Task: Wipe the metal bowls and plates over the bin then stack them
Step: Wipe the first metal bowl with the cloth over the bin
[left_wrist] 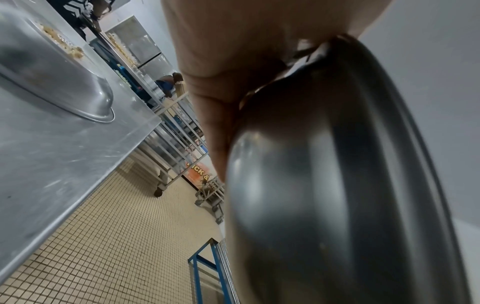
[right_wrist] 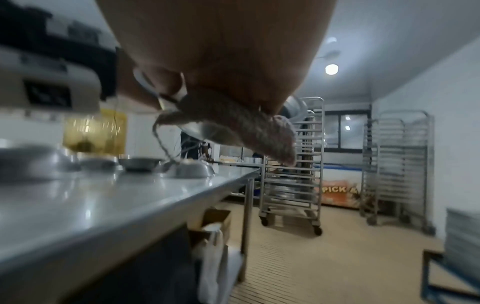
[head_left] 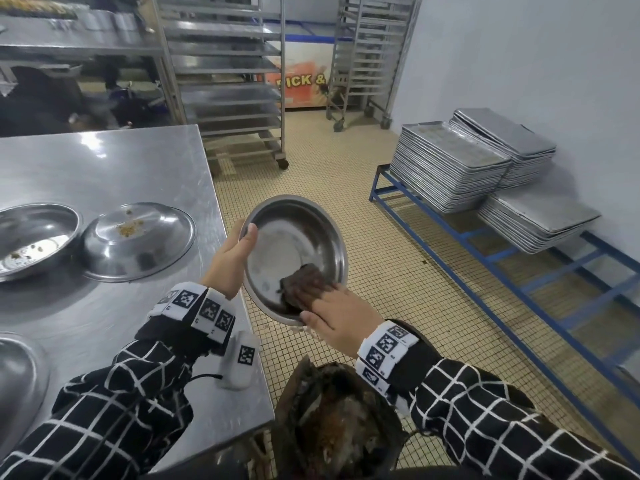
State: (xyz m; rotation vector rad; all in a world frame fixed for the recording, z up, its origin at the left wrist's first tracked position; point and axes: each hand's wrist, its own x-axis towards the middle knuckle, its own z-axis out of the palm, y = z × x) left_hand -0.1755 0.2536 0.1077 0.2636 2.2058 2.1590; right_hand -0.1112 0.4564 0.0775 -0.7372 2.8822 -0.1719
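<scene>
My left hand (head_left: 239,251) grips a round metal bowl (head_left: 294,233) by its left rim, thumb inside, and holds it tilted over the floor beside the table. Its outer side (left_wrist: 324,185) fills the left wrist view below my left hand (left_wrist: 221,82). My right hand (head_left: 332,313) holds a dark brown cloth (head_left: 299,282) against the bowl's lower inside, thumb outside the near rim. The right wrist view shows the cloth (right_wrist: 246,131) bunched under my right hand (right_wrist: 221,51). A bin (head_left: 339,427) of dark scraps stands below. On the table sit an upright bowl (head_left: 31,237) with crumbs and an overturned bowl (head_left: 138,240) with food bits.
The steel table (head_left: 104,168) is on my left, with another bowl's rim (head_left: 17,386) at its near left and a white tagged device (head_left: 240,362) near its edge. Wheeled tray racks (head_left: 228,81) stand ahead. Stacked metal trays (head_left: 450,168) rest on a blue frame (head_left: 485,258) at the right.
</scene>
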